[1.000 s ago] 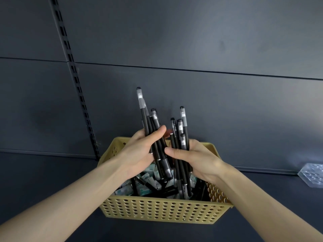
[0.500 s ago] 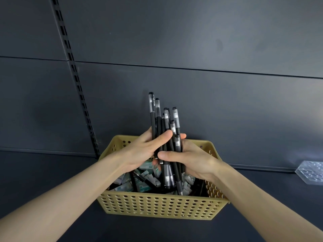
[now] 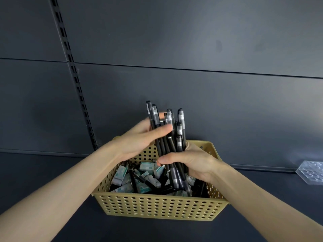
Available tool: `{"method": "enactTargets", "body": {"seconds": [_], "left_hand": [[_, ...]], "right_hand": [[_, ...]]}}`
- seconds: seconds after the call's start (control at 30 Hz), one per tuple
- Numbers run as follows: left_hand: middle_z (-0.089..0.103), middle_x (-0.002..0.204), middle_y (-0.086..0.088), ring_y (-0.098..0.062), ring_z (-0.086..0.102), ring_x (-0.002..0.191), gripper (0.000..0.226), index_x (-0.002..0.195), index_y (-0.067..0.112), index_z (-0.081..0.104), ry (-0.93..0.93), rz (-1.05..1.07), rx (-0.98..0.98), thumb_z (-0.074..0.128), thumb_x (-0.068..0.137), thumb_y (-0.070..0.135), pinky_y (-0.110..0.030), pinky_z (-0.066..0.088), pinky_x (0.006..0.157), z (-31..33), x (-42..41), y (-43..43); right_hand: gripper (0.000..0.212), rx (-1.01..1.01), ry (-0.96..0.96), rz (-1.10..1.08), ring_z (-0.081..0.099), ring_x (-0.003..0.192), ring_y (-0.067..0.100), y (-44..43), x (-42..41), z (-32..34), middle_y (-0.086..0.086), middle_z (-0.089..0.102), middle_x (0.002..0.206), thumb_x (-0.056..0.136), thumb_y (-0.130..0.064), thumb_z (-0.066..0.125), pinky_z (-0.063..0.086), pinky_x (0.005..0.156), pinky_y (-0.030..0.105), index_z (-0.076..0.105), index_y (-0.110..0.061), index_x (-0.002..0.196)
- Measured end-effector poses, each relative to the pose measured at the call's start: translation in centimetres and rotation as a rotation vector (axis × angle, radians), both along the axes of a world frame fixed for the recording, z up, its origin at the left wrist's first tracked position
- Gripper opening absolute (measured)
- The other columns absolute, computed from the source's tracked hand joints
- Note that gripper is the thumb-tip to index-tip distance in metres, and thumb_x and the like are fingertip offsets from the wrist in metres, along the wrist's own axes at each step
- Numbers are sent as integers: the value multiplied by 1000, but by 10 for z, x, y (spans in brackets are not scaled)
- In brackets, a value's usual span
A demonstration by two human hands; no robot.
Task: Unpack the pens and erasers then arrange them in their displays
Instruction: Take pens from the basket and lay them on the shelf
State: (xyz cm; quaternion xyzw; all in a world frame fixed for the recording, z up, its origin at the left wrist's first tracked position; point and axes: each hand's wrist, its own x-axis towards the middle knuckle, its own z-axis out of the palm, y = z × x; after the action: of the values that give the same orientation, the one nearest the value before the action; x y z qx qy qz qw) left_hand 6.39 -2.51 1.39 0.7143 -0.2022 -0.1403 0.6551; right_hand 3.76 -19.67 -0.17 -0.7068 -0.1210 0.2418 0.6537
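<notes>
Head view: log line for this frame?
left hand: grips pen bundle, upper | right hand: grips pen bundle, lower | erasers: in basket

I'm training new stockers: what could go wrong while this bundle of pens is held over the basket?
1. The pens sit uneven between the left hand and right hand; one might slip out and fall among the erasers in the basket.
2. More pens lie among the erasers, so some may be overlooked.
</notes>
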Motion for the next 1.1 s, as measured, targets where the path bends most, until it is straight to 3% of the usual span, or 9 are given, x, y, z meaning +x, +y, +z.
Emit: {"method": "enactTargets", "body": {"seconds": [0.07,0.17,0.33,0.47,0.57,0.73,0.87,0.97,1.1], "left_hand": [[60,128,3,-13,58,117,78,138,30,39,-72,129,-150,75,69,44,-43,41,104,5,5,-1],[64,123,5,-13,63,110,60,135,35,38,-198,176,-232,65,81,35,-42,50,92,11,8,-6],[68,109,9,-8,62,104,34,115,28,65,-341,219,-41,50,88,43,-30,51,87,3,3,-14],[63,116,18,1,55,116,44,127,31,58,-410,164,68,58,85,45,-26,43,101,6,1,-14],[64,117,15,-3,57,114,45,126,28,58,-439,128,121,70,83,28,-29,46,99,7,2,-16],[66,114,11,-7,62,107,50,122,30,59,-387,142,46,76,75,25,-29,49,93,3,2,-15],[62,118,3,-14,59,113,79,128,34,46,-71,215,-160,87,61,25,-30,47,95,-6,3,-18],[68,112,-10,-27,64,106,56,116,13,58,15,112,-187,81,67,27,-33,54,87,3,2,-16],[70,111,-13,-28,67,103,50,114,4,56,13,-62,-264,74,71,23,-33,56,81,27,0,-15]], "right_hand": [[22,-58,-6,-5,67,91,21,0,0,-1,6,71,90,69,-9,78,53,85,36,71,-14,89],[9,-77,-20,41,64,83,21,-1,0,-1,10,67,82,69,-7,74,52,84,40,69,-8,77],[14,-69,-47,67,66,83,24,-1,0,-2,14,69,81,68,-5,74,54,84,37,69,-1,80],[16,-45,-32,31,65,83,26,1,3,-2,17,67,83,65,-6,75,53,86,43,69,-2,80],[12,-17,-20,64,65,80,26,1,2,-1,16,67,81,67,-3,74,54,78,41,67,-8,74],[13,38,0,44,63,73,27,2,2,-2,15,66,77,66,-2,74,55,70,38,65,-8,73],[11,98,-15,-6,65,69,25,0,5,4,13,67,74,74,1,72,55,64,35,69,-9,75],[9,99,-55,4,65,68,21,1,6,16,10,67,72,75,1,71,55,63,34,67,-7,79],[9,147,-115,58,65,68,16,4,0,37,6,67,71,73,-5,70,53,60,29,69,-14,71]]}}
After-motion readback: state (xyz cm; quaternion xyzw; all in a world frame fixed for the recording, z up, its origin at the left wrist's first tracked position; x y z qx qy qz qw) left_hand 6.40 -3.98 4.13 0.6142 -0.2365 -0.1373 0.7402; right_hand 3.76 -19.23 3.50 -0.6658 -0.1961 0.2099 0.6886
